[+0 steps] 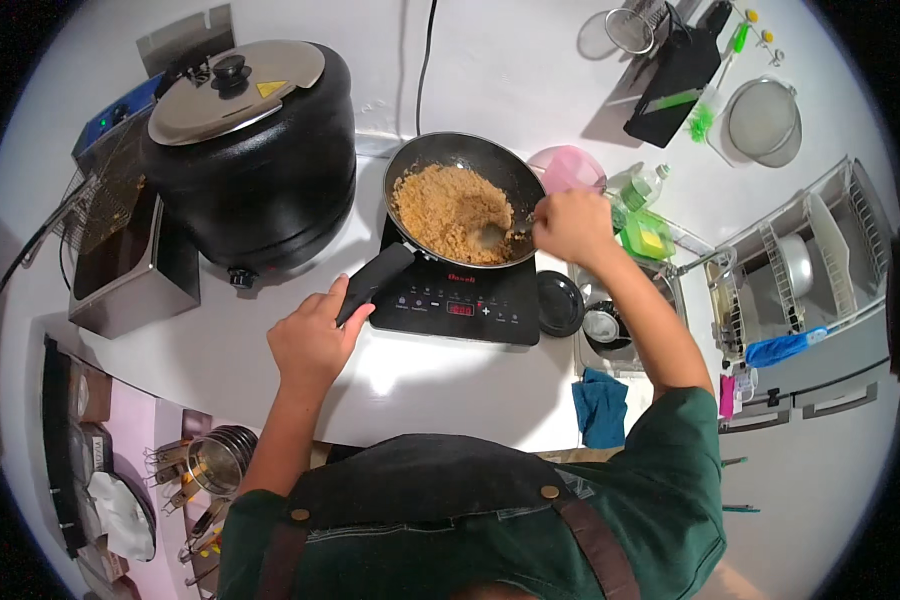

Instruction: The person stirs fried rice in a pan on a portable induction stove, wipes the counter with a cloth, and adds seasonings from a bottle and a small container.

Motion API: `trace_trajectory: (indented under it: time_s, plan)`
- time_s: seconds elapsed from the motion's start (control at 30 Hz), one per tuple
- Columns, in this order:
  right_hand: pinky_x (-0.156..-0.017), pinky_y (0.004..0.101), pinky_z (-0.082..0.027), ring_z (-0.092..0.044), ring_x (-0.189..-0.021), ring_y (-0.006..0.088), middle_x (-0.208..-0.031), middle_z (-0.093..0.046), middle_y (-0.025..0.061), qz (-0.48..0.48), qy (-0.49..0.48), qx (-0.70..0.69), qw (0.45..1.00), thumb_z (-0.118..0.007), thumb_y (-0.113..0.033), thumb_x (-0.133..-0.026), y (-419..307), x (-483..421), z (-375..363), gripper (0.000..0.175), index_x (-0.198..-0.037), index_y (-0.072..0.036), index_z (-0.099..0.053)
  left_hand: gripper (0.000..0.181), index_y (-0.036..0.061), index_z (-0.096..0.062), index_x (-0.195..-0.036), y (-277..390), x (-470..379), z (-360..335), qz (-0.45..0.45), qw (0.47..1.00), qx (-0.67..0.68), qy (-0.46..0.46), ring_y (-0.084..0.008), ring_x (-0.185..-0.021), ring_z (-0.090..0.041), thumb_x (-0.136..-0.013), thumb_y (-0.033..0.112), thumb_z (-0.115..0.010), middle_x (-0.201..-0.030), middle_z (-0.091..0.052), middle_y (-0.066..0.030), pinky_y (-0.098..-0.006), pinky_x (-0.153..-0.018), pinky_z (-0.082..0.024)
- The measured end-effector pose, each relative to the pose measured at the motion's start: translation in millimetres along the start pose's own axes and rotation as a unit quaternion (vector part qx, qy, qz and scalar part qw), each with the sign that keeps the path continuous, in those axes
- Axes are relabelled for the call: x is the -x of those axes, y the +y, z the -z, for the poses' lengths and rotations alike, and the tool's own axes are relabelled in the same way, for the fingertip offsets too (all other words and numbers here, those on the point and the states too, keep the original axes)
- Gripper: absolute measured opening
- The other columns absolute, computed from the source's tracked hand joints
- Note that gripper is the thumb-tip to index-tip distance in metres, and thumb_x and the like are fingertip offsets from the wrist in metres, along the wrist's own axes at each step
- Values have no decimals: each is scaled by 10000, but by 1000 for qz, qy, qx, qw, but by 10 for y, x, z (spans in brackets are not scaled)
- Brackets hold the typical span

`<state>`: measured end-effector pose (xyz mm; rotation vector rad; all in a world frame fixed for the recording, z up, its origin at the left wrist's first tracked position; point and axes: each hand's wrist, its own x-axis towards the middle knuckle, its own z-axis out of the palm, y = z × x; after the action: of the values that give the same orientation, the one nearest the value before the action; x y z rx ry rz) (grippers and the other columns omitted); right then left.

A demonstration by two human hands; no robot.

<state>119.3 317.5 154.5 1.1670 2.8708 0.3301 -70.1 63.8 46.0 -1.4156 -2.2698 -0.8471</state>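
Observation:
A dark frying pan (523, 180) rests on a black induction cooktop (454, 304) with a lit red display. Browned fried rice (450, 206) fills much of the pan. My left hand (311, 334) grips the pan's black handle (379, 277), which points toward me and to the left. At the pan's right rim, my right hand (576, 225) is closed on a spoon (493, 235) whose bowl dips into the rice. Most of the spoon's handle is hidden by my fingers. A round black lid (559, 303) lies right of the cooktop.
Left of the pan stands a large black soup kettle (255, 172), beside a steel deep fryer (135, 262). On the right are a sink (675, 289), a green dish soap bottle (641, 187), a pink bowl (568, 169) and a blue cloth (600, 409). Utensils hang on the wall.

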Motion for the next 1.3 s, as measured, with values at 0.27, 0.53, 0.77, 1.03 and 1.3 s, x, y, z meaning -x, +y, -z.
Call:
trace_trajectory:
  time_s: [0.27,0.53,0.77,1.03,1.3]
  plan:
    - [-595,400,-524,-660,-693,298,-724,-652,161,21,101,21,994,-608,-204,-659,234,-513,-774,155,-660,-57,-659,495,118,-665,-1048,-13,-11,-30,-27,999,-20,21,-201,-497,-569,-684,448,-723,-635,-582,-16,-306,-443,-433]
    - [-611,409,-519,-655,-692,325,-727,-654,189,-71,47,36,996,-568,-220,-684,386,-854,-1033,214,-745,-56,-691,476,129,-654,-1062,22,-31,12,2,999,-15,-28,-229,-570,-607,-698,427,-725,-699,-622,-46,-328,-498,-462]
    - [-705,412,-530,-663,-767,321,-792,-671,168,-93,20,-62,994,-587,-265,-691,-114,-484,-515,250,-827,-96,-712,487,144,-670,-1041,-41,-7,-43,-18,1000,-18,18,-187,-471,-552,-679,465,-721,-609,-554,5,-298,-425,-425]
    - [-720,412,-527,-665,-806,300,-828,-670,174,-99,1,-27,995,-593,-260,-677,-50,-631,-710,249,-822,-99,-715,483,142,-672,-1031,-15,-49,-23,-25,999,-20,17,-183,-467,-544,-666,451,-734,-605,-548,6,-297,-418,-413]
    - [-748,419,-521,-664,-819,310,-854,-673,181,1,-66,-22,998,-618,-305,-643,-189,-754,-619,309,-811,-62,-706,473,140,-671,-1021,-21,-60,-16,-21,1000,3,20,-178,-469,-541,-659,435,-742,-597,-537,5,-295,-418,-406]
